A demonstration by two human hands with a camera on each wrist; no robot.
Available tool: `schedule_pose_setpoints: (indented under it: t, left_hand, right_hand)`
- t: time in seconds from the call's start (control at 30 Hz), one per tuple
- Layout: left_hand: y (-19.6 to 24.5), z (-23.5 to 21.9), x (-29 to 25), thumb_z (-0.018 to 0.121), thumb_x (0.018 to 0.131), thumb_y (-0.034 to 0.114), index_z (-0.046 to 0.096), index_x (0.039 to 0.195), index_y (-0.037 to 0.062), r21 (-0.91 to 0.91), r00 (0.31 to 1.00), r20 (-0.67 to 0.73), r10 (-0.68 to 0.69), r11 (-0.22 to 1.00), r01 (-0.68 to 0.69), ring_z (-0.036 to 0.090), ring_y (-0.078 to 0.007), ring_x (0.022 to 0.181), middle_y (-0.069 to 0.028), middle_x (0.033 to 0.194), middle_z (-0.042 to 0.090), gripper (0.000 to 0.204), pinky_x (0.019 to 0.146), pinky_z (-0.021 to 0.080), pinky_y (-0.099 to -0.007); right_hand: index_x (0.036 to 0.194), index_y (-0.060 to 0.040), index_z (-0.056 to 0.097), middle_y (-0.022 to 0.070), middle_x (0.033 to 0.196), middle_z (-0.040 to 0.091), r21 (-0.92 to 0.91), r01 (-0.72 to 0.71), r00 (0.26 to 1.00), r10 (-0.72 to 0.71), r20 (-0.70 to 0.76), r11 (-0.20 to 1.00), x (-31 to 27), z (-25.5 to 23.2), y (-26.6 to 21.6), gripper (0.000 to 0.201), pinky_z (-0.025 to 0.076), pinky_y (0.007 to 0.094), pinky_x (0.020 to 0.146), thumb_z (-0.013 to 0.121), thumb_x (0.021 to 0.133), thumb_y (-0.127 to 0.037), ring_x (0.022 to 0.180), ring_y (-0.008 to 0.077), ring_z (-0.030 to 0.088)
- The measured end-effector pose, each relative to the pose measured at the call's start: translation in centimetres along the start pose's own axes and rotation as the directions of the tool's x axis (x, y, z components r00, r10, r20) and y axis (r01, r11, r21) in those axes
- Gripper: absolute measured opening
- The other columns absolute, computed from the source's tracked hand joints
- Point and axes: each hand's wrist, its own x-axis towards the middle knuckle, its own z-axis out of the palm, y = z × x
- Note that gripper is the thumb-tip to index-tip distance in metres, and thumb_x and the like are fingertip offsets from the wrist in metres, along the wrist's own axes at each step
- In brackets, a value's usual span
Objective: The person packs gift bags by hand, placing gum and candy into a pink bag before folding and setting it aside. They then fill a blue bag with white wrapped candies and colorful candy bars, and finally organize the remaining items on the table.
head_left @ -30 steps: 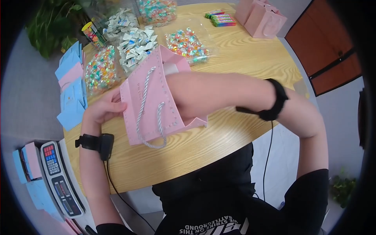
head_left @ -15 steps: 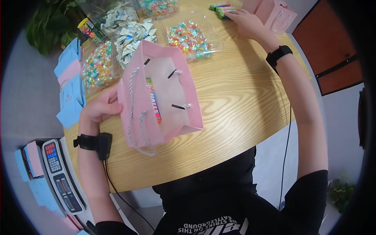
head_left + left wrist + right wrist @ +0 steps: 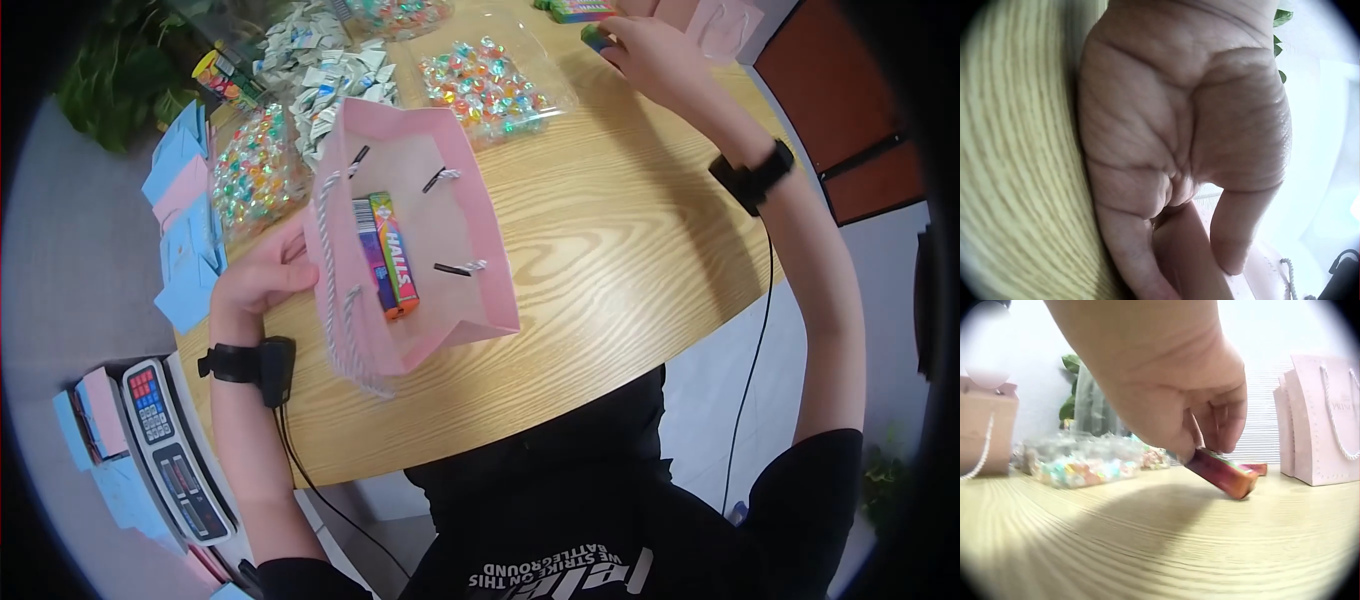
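Observation:
A pink paper gift bag with twisted rope handles tilts on the table, its mouth towards me. My left hand grips its side, thumb on one face and fingers behind; the left wrist view shows the bag wall between them. Inside lie two candy sticks, one marked HALLS. At the far right of the table my right hand pinches another candy stick between thumb and fingers, tilted close over the wood in the right wrist view. More candy sticks lie just beyond it.
Clear trays of wrapped candies and a heap of white sachets stand behind the bag. Folded blue bags line the left edge, near a scale. Pink bags stand upright beside the right hand.
My right hand has come out of the bag, reached to the far right and now draws a candy stick slightly nearer. The bag has tipped, showing the sticks inside; the left hand keeps its grip.

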Motion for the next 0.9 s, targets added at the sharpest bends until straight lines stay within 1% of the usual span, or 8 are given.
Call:
schedule_pose_setpoints:
  t: [0.2, 0.27, 0.57, 0.67, 0.73, 0.77, 0.83, 0.9]
  left_hand:
    - [-0.1, 0.3, 0.4, 0.082, 0.077, 0.024, 0.025, 0.151, 0.0007, -0.065, 0.995, 0.081, 0.063, 0.996, -0.057, 0.037, -0.0143, 0.136, -0.004, 0.149, 0.04, 0.096, 0.112, 0.029, -0.0301]
    - [-0.4, -0.1, 0.6, 0.081, 0.078, 0.025, 0.025, 0.152, 0.0021, -0.064, 0.992, 0.098, 0.075, 0.996, -0.069, 0.037, -0.0143, 0.136, -0.0034, 0.149, 0.04, 0.096, 0.111, 0.031, -0.0305]
    - [0.1, 0.8, 0.3, 0.074, 0.085, 0.022, 0.031, 0.149, 0.0054, -0.085, 0.986, 0.14, 0.095, 0.993, -0.083, 0.047, -0.0166, 0.129, -0.004, 0.144, 0.046, 0.079, 0.103, 0.043, -0.0364]
    - [0.1, 0.7, 0.4, 0.073, 0.086, 0.021, 0.032, 0.148, 0.0062, -0.074, 0.979, 0.169, 0.118, 0.992, -0.106, 0.049, -0.0175, 0.127, -0.0049, 0.143, 0.046, 0.077, 0.102, 0.045, -0.0381]
    - [0.3, 0.9, 0.4, 0.076, 0.083, 0.02, 0.029, 0.15, 0.007, -0.104, 0.98, 0.186, 0.077, 0.993, -0.059, 0.046, -0.014, 0.128, -0.0021, 0.144, 0.045, 0.083, 0.103, 0.043, -0.0341]
    - [0.2, 0.9, 0.4, 0.076, 0.083, 0.02, 0.029, 0.15, 0.007, -0.113, 0.98, 0.183, 0.082, 0.992, -0.061, 0.046, -0.014, 0.128, -0.0021, 0.144, 0.045, 0.083, 0.103, 0.043, -0.0341]
    - [0.1, 0.8, 0.6, 0.075, 0.083, 0.021, 0.03, 0.15, 0.007, -0.094, 0.98, 0.187, 0.071, 0.994, -0.054, 0.048, -0.0135, 0.126, -0.0026, 0.142, 0.046, 0.082, 0.101, 0.045, -0.0338]
    - [0.3, 1.0, 0.5, 0.073, 0.086, 0.022, 0.029, 0.149, 0.0074, -0.082, 0.977, 0.194, 0.089, 0.994, -0.074, 0.049, -0.0156, 0.125, -0.0041, 0.14, 0.048, 0.079, 0.102, 0.046, -0.0371]
  right_hand:
    - [0.121, -0.0052, 0.063, 0.0056, 0.077, 0.066, 0.545, 0.05, 0.997, -0.074, 0.022, 0.837, -4.1, -9.0, -7.8, 0.034, 0.048, 0.0282, 0.068, 0.065, 0.093, -0.025, 0.071, 0.0124, 0.062]
    - [0.106, 0.0005, 0.068, 0.0128, 0.07, 0.068, 0.641, 0.217, 0.969, -0.242, -0.049, 0.736, -4.4, -9.7, -10.8, 0.033, 0.052, 0.0351, 0.06, 0.063, 0.09, -0.027, 0.067, 0.0222, 0.067]
    - [0.106, -0.0021, 0.068, 0.0148, 0.086, 0.07, 0.573, 0.02, 0.83, -0.333, 0.448, 0.819, -2.0, -9.7, -20.8, 0.025, 0.053, 0.0386, 0.071, 0.065, 0.088, -0.019, 0.077, 0.0241, 0.067]
    - [0.109, -0.0009, 0.067, 0.0195, 0.105, 0.069, 0.723, -0.163, 0.846, -0.282, 0.452, 0.671, -1.5, -5.3, -22.0, 0.031, 0.054, 0.039, 0.079, 0.065, 0.087, -0.023, 0.094, 0.0298, 0.068]
    - [0.117, -0.0024, 0.063, 0.0146, 0.11, 0.069, 0.94, -0.232, 0.775, -0.536, 0.333, 0.249, -1.8, -3.1, -21.9, 0.032, 0.053, 0.0366, 0.082, 0.063, 0.088, -0.018, 0.097, 0.0242, 0.066]
    - [0.117, -0.0024, 0.063, 0.0146, 0.11, 0.069, 0.938, -0.234, 0.77, -0.541, 0.339, 0.254, -2.0, -2.5, -21.9, 0.032, 0.053, 0.0366, 0.082, 0.063, 0.088, -0.018, 0.097, 0.0242, 0.066]
    - [0.117, -0.0028, 0.063, 0.0117, 0.107, 0.069, 0.644, -0.721, 0.67, -0.496, 0.552, -0.258, -2.5, -1.5, -22.0, 0.031, 0.052, 0.0342, 0.084, 0.064, 0.088, -0.012, 0.095, 0.0204, 0.065]
    - [0.115, -0.0031, 0.065, 0.011, 0.106, 0.069, 0.824, -0.561, 0.741, -0.491, 0.457, -0.08, -2.3, 0.3, -21.7, 0.03, 0.052, 0.0339, 0.083, 0.066, 0.087, -0.015, 0.095, 0.0201, 0.065]
